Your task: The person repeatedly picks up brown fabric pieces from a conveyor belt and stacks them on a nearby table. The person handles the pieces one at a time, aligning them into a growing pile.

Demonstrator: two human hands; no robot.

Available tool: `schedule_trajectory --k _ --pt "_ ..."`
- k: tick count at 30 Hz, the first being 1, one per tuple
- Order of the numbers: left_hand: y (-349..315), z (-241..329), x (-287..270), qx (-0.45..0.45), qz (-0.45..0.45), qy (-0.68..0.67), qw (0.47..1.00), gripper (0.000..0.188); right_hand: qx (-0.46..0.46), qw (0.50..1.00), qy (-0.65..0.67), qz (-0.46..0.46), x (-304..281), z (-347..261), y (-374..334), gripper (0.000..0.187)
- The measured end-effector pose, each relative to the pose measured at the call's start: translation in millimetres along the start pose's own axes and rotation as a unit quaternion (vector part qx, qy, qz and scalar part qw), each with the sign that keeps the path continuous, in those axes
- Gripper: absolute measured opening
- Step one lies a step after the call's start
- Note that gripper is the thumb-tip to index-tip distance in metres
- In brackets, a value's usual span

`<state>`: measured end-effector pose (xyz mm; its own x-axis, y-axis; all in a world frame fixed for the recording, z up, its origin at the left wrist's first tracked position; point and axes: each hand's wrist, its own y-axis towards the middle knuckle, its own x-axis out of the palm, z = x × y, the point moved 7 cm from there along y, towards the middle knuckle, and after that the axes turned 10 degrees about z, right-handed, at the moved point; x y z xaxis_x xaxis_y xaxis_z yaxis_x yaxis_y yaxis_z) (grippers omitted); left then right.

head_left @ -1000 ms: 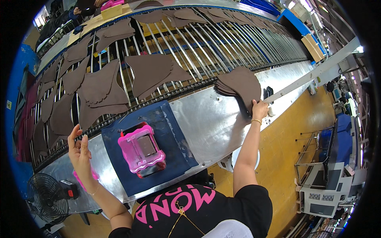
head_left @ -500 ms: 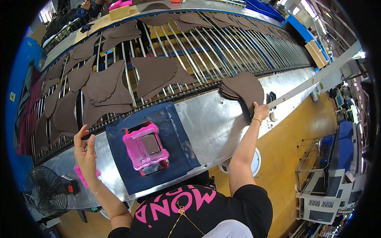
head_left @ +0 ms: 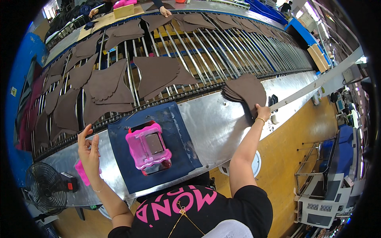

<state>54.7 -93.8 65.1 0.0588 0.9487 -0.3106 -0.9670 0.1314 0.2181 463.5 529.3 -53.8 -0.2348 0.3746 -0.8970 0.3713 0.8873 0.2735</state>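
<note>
At the right end of the metal worktop, my right hand (head_left: 262,112) is closed on the near edge of a stack of brown cut pieces (head_left: 248,90) with rounded edges. They look like sheet material, fanned out at the left side. My left hand (head_left: 89,147) is raised over the left part of the worktop, fingers apart and nothing in it. Between my hands, a pink plastic holder (head_left: 137,147) with scalloped edges lies on a dark blue mat (head_left: 180,164). Inside the holder is a small brown block.
Beyond the worktop runs a conveyor of metal rods (head_left: 206,55) with overlapping brown pieces (head_left: 156,73). At its far side a co-worker's hand (head_left: 165,11) touches a piece. A black fan (head_left: 47,186) stands at left. A pale bar (head_left: 313,89) slants across the right.
A co-worker's hand has reached in over a brown piece across the conveyor. The view has shifted slightly. My right hand stays at the stack; my left hand stays raised.
</note>
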Motion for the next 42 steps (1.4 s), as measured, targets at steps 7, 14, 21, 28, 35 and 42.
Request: schedule_trajectory --k 7,14,21,28,35,42 --pt "-2.3 -6.1 -2.1 -0.008 0.004 -0.005 1.000 0.038 0.013 1.000 -0.008 -0.025 -12.1 -3.3 -10.8 0.065" --pt "-3.6 -5.2 5.8 -0.009 -0.009 -0.014 1.000 0.038 -0.051 0.997 0.039 -0.031 -12.7 -2.3 0.4 0.062" --pt "-3.6 12.9 6.5 0.041 -0.012 0.025 0.999 0.038 -0.315 0.935 0.155 0.053 -107.8 -85.6 -72.3 0.031" --pt "-6.2 54.7 38.0 0.057 -0.026 -0.144 0.988 0.047 -0.405 0.755 0.513 -0.051 -215.8 -160.2 -197.5 0.036" --pt "4.8 23.2 6.4 -0.080 -0.061 -0.235 0.967 0.028 -0.498 0.575 0.576 -0.298 -234.5 -200.9 -349.1 0.031" --pt "-3.7 24.0 -77.6 0.010 0.069 -0.161 0.984 0.017 -0.586 0.504 0.492 -0.400 -214.6 -191.2 -409.4 0.032"
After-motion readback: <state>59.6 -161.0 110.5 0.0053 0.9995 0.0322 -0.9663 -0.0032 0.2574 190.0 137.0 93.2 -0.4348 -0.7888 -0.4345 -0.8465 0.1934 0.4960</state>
